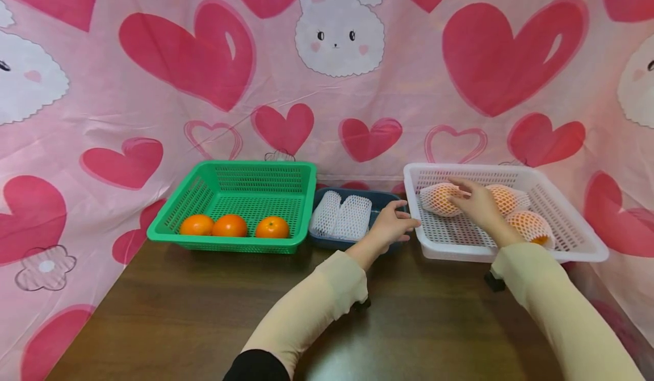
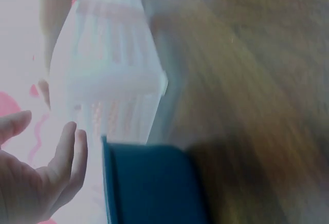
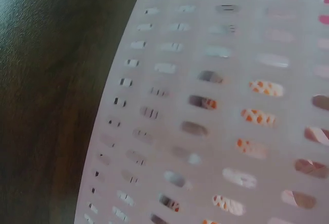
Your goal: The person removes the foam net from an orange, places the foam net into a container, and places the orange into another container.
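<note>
In the head view, my right hand (image 1: 477, 202) reaches into the white basket (image 1: 460, 251), its fingers over the right side of an orange in a white foam net (image 1: 435, 199). Another netted orange (image 1: 503, 200) and a netted orange (image 1: 528, 225) lie to the right of this hand. Holding nothing, my left hand (image 1: 390, 225) hovers with spread fingers at the right end of the dark blue tray (image 1: 380, 197), fingertips close to the white basket's left rim. Two empty white foam nets (image 1: 353, 217) lie in the tray. The right wrist view shows only the basket's slotted wall (image 3: 216, 131), with the hand out of sight.
A green basket (image 1: 232, 246) stands at the left with three bare oranges (image 1: 230, 226) along its front side. All the containers sit at the back of the brown wooden table (image 1: 204, 313). Behind them hangs a pink cloth (image 1: 327, 94) with hearts and rabbits.
</note>
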Motion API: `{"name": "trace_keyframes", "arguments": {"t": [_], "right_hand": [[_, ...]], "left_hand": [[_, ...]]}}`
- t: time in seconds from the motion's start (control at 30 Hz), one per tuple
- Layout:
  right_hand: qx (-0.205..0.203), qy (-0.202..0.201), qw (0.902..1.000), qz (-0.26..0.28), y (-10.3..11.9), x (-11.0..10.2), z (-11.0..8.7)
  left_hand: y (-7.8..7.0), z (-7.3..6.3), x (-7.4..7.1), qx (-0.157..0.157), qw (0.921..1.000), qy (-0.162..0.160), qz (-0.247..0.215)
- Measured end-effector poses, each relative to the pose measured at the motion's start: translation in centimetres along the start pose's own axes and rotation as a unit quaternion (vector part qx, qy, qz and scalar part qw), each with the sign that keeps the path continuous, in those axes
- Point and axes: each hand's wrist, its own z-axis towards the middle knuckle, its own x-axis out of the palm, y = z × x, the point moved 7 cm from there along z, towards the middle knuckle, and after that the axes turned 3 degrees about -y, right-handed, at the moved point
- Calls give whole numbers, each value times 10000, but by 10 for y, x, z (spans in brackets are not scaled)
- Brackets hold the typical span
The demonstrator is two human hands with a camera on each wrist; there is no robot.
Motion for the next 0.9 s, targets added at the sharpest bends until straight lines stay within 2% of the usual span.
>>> {"name": "trace_keyframes", "arguments": {"t": [0.17, 0.33, 0.6, 0.9], "right_hand": [[-103, 67, 9991, -416, -1, 7, 3], [-194, 66, 9968, -771, -1, 10, 6], [-234, 136, 9927, -1173, -10, 10, 9], [-311, 352, 9832, -1763, -17, 12, 8]], "left_hand": [[7, 1, 9, -53, 9997, -168, -176], [9, 3, 14, 24, 9996, -163, -239], [10, 5, 16, 74, 9997, -187, -130], [12, 6, 18, 97, 9998, -125, -146]]}}
